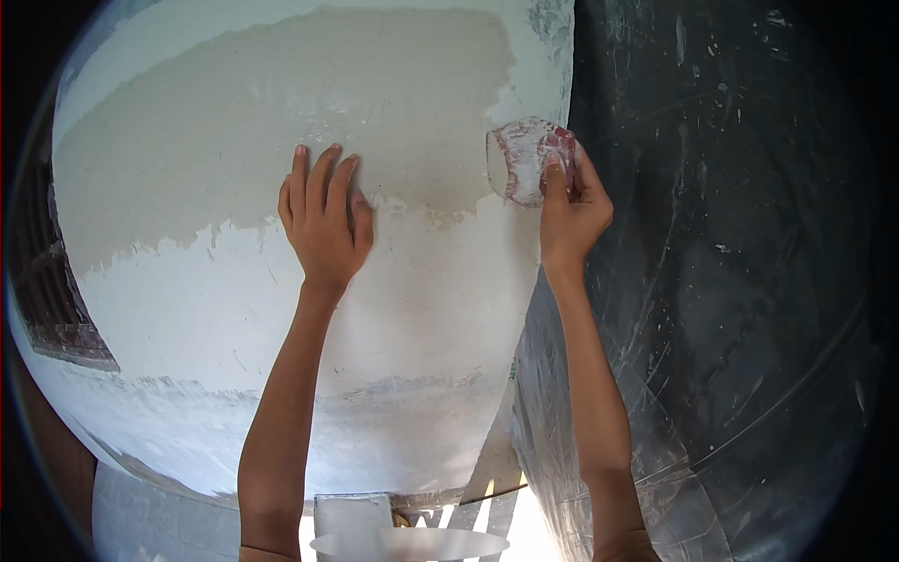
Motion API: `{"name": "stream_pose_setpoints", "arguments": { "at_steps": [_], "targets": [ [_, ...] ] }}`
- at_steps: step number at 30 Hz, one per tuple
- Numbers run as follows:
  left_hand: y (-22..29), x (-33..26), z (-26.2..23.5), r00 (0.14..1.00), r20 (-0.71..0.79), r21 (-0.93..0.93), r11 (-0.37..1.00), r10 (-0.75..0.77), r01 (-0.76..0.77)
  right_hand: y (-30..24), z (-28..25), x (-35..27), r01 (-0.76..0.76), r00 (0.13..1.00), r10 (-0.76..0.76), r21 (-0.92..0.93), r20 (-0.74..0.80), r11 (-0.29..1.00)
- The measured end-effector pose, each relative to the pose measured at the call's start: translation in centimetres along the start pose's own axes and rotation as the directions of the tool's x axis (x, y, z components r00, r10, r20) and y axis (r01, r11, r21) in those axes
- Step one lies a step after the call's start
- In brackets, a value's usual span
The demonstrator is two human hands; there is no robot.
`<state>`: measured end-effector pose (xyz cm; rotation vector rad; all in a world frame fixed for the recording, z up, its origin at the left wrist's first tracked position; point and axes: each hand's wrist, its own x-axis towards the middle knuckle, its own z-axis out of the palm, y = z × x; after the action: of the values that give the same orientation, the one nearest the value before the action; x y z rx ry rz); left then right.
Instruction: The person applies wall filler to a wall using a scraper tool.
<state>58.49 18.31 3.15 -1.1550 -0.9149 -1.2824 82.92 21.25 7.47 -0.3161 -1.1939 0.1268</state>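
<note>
A: Starting with the head view, the only one here: where are the two hands?

B: Both reach up from the lower edge over a broad white surface. The left hand lies palm down on it, its grip released, fingers spread and holding nothing. Its fingertips lie over a greyish-beige patch, while its wrist is over the paler area below.

A: And the right hand?

B: That grip is closed around a flat pad, red and thickly smeared with white. The thumb presses on the near face, and the other fingers go round the right side.

A: Where exactly is the pad?

B: By the right edge of the white surface, at the patch's lower right corner. I can't tell whether its whole underside touches.

A: What surrounds all this?

B: Dark sheeting with white splashes on the right, a dark slatted piece on the left, and at the bottom a pale round rim just beside a whitish square object.
</note>
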Motion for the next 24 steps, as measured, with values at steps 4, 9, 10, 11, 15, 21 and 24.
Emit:
{"name": "stream_pose_setpoints", "arguments": {
  "at_steps": [4, 9, 10, 11, 15, 21, 24],
  "targets": [
    [0.0, 0.1, -0.3, 1.000, 0.009, 0.016, 1.000, -0.006, 0.006, -1.0, 0.2, -1.2, -0.067, 0.998, 0.067, 0.139, 0.006, 0.988],
    [0.0, 0.1, -0.1, 1.000, 0.002, 0.007, 1.000, -0.007, 0.007, 0.8, 1.4, -2.5, -0.118, 0.979, 0.099, 0.099, 0.178, 0.988],
    [-0.1, 0.0, 0.0, 1.000, 0.002, 0.003, 1.000, -0.010, 0.010, 1.0, 0.8, -2.1, -0.122, 0.987, 0.117, 0.037, 0.106, 0.992],
    [-0.3, 0.1, 0.0, 1.000, -0.002, 0.010, 1.000, -0.010, 0.010, 1.0, 0.2, -1.6, -0.119, 0.987, 0.114, 0.042, 0.111, 0.992],
    [0.0, 0.1, -0.2, 0.999, 0.033, 0.004, 1.000, -0.025, 0.025, -0.1, -2.4, -0.5, 0.010, 0.996, -0.010, 0.000, -0.093, 1.000],
    [-0.1, -0.5, -2.2, 0.991, 0.125, -0.012, 0.998, -0.052, 0.054, -4.4, -2.5, -2.3, -0.003, 0.999, 0.003, 0.015, -0.038, 1.000],
    [-0.8, -0.4, -4.4, 0.986, 0.152, -0.014, 0.998, -0.063, 0.066, -6.7, -1.9, -3.3, 0.002, 1.000, -0.002, -0.012, -0.001, 1.000]
  ]
}}
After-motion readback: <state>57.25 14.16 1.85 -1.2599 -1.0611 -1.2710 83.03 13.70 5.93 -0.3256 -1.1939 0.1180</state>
